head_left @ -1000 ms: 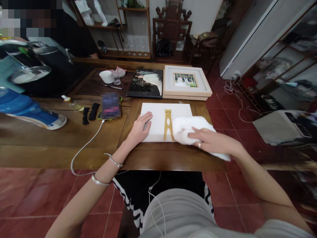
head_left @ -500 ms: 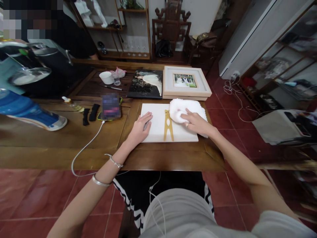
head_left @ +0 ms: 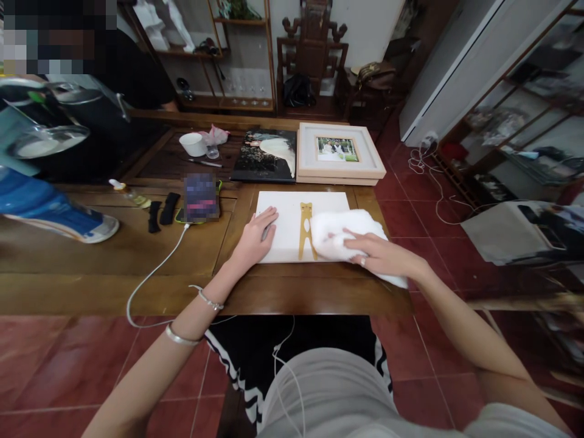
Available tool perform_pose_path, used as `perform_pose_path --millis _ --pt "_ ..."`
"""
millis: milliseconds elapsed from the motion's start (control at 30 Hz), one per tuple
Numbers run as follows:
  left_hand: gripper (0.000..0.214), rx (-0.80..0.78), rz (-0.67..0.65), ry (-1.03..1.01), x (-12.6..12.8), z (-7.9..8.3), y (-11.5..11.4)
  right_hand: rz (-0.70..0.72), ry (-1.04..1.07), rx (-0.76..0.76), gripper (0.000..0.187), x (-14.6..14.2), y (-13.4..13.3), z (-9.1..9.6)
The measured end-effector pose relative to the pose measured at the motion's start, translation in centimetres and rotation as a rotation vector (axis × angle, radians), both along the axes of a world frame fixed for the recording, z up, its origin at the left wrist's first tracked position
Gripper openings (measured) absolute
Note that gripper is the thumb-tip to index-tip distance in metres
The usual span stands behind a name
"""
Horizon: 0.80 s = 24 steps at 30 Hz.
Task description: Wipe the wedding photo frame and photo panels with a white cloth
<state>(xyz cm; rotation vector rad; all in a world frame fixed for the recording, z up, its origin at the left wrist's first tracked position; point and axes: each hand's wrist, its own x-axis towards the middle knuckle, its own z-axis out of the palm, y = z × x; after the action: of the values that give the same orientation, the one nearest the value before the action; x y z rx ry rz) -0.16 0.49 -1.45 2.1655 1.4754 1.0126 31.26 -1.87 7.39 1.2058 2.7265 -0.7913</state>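
A white rectangular panel [head_left: 285, 240] lies flat on the wooden table in front of me. Down its middle runs a flat gold A-shaped piece [head_left: 305, 228] with an oval hole, like the leg of a picture-frame stand. My left hand [head_left: 260, 236] rests on the panel's left edge, fingers stretched out. Bunched under my right hand [head_left: 376, 252] is a fluffy white towel [head_left: 331, 228]; my fingers press into it. The towel covers the panel's lower right part and hangs past its right side, touching the gold piece.
Behind the panel lie a dark photo panel [head_left: 267, 155] and light wooden picture frames [head_left: 369, 167]. Leftward are a charging phone [head_left: 201, 198], a small dropper bottle [head_left: 132, 194], a white cup [head_left: 192, 145] and a blue bottle-like object [head_left: 50, 204]. A person [head_left: 141, 67] stands across the table.
My right hand has drawn the towel toward me and slightly right, from the panel's upper right to its lower right. My left hand stays in place on the panel.
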Motion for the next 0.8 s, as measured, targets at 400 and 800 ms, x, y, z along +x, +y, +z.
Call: perform_pose_path --millis 400,800 --pt "0.035 0.008 0.0 0.007 0.0 0.1 0.0 -0.203 0.309 0.378 0.019 -8.9 7.4 -3.6" --pt "0.036 -0.002 -0.01 0.008 0.0 0.0 0.0 0.385 0.107 0.256 0.028 -6.7 -4.7 -1.4"
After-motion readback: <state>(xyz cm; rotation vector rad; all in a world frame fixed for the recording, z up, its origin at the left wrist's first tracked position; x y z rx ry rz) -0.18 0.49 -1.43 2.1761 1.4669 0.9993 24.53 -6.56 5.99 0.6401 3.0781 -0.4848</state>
